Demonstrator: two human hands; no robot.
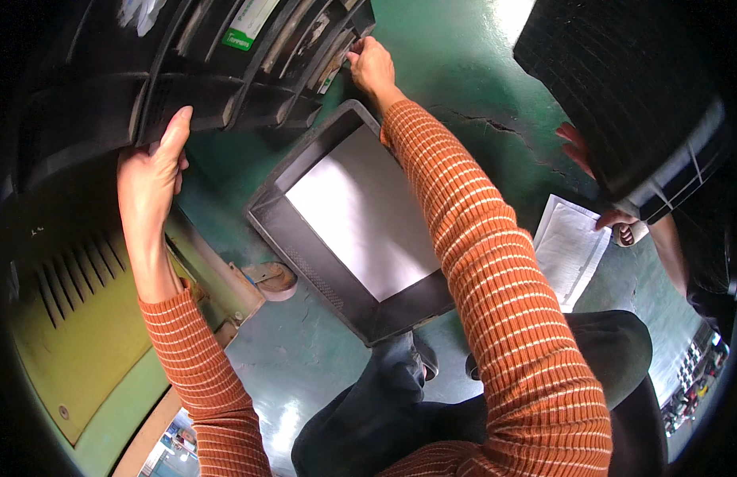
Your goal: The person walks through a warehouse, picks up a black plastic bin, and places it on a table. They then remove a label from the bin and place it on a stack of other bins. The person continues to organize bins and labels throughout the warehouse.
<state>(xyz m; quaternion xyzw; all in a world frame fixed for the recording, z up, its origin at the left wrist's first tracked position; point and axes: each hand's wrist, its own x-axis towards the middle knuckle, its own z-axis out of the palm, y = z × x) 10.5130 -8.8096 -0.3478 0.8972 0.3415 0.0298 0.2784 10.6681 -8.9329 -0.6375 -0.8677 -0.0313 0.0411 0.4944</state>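
A large black ribbed plastic crate (197,95), possibly several stacked trays, fills the upper left. It carries a white and green label (249,24). My left hand (154,167) grips its near edge, thumb up against the side and fingers curled under, partly hidden. At the crate's far right corner, my right hand (374,70) is closed on the edge, its fingertips partly out of sight. Below, between my arms, a black tray (305,262) with a raised rim stands tilted; a white sheet or panel (364,215) lies inside it.
At the left stands a yellow-green machine housing (90,318) with vents, a caster wheel (275,280) beside it. On the right another person's hand (615,220) is under a black crate (623,95), near white papers (570,246). The green floor (456,87) is cracked.
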